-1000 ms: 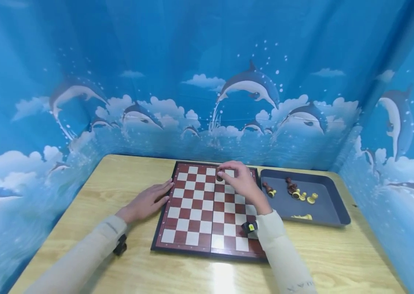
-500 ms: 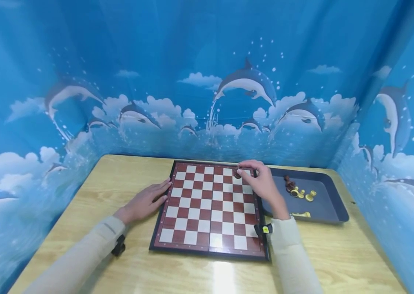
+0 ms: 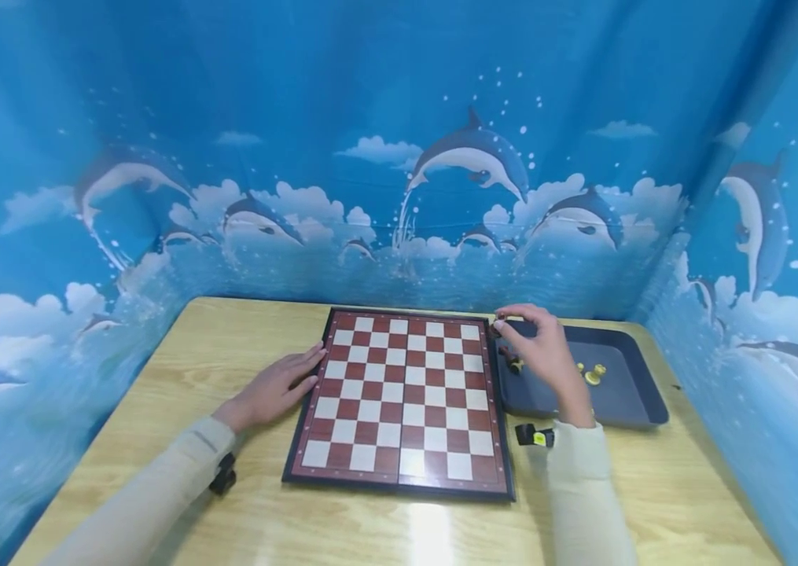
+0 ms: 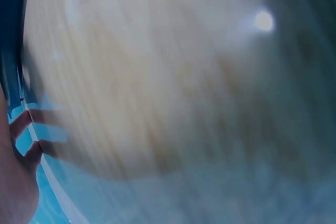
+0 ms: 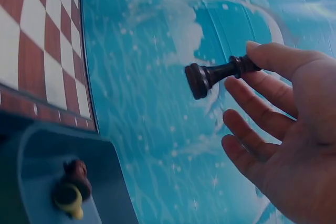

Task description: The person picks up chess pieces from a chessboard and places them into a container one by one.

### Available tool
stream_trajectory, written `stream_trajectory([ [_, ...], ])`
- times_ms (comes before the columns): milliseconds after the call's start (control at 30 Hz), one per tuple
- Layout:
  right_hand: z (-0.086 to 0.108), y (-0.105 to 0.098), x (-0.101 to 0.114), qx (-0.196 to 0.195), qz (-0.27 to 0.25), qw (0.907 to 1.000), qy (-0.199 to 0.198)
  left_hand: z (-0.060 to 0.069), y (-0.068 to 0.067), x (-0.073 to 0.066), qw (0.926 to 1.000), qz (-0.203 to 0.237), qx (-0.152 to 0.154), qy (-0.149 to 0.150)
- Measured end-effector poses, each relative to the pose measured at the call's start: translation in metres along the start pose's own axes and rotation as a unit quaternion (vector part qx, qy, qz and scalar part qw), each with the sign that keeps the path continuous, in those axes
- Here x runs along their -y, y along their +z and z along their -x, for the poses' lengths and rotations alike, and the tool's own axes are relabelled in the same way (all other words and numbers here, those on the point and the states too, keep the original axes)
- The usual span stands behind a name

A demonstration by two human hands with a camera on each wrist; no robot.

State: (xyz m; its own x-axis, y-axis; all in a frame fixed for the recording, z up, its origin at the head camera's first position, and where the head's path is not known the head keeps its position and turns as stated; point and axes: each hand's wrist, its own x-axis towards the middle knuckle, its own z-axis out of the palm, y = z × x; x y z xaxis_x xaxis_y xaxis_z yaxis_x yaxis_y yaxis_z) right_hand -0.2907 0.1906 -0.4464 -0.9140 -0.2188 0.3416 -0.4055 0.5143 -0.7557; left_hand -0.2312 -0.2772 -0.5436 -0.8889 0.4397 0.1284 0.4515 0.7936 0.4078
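Note:
In the right wrist view, a dark brown chess piece [image 5: 220, 73] is pinched by its upper end between thumb and fingertips of my right hand [image 5: 310, 108]; its base points out to the left and its top is hidden. The head view has my right hand [image 3: 547, 350] above the left part of a dark grey tray [image 3: 621, 397], just right of the chessboard [image 3: 387, 413]. My left hand [image 3: 274, 389] lies with extended fingers touching the board's left edge. Only part of that left hand [image 4: 18, 182] shows in the left wrist view.
Inside the tray lie a yellow chess piece [image 3: 595, 373] and a dark piece with a yellow one [image 3: 515, 363]; my right hand covers part of it. The tray sits against the board's right side on a wooden table [image 3: 229, 346]. A dolphin-print curtain [image 3: 342, 196] stands behind.
My right hand has carried the dark chess piece rightward, from over the board's back rows to the tray's left back corner. My left hand stays at the board's edge.

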Motion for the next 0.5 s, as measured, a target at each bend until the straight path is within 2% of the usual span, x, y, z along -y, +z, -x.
stream_trajectory([
  [267, 0.003, -0.022, -0.01, 0.0, 0.029, 0.9993, 0.022, 0.001, -0.005, -0.001, 0.9998, 0.0, 0.011, -0.014],
  [500, 0.012, -0.04, -0.019, 0.0, 0.065, 0.996, 0.062, 0.0, -0.004, 0.0, 0.9998, 0.001, 0.014, -0.01],
])
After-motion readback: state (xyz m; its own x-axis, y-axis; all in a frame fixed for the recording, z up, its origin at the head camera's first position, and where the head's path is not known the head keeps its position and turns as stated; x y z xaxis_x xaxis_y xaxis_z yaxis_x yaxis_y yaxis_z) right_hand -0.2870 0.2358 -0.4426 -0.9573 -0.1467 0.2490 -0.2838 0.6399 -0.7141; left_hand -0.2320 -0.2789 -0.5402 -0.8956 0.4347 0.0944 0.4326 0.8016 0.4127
